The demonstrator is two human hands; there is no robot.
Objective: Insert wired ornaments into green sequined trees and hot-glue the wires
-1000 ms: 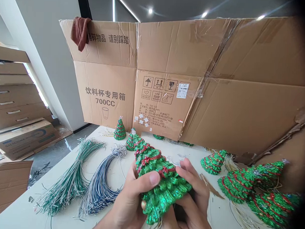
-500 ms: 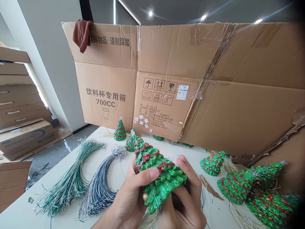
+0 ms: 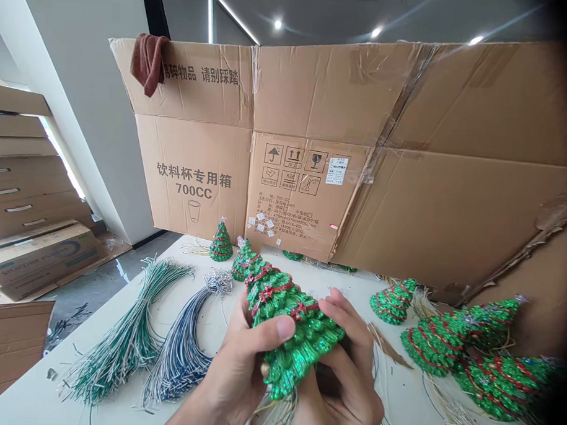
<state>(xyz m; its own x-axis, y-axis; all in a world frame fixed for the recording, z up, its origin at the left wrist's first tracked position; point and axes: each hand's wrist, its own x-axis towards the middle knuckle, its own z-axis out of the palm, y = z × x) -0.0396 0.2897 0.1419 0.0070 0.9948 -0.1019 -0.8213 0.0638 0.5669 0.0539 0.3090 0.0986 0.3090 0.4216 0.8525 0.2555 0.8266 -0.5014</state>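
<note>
Both hands hold one glittery green Christmas tree ornament [image 3: 289, 327] with red bows, tilted with its tip pointing up and to the left. My left hand [image 3: 241, 372] wraps its left side, thumb pressed across the front. My right hand [image 3: 347, 376] cups the wide base from the right, fingers curled under it. Thin pale wires hang from below the base.
A green wire bundle [image 3: 130, 331] and a blue wire bundle [image 3: 186, 339] lie on the white table [image 3: 26, 396] to the left. Several more glitter trees [image 3: 441, 342] lie at right, two small ones [image 3: 221, 242] stand behind. A large cardboard box wall [image 3: 341, 146] rises behind the table.
The tree has dropped a little and turned slightly in my hands. My right hand's fingers have curled further under its base.
</note>
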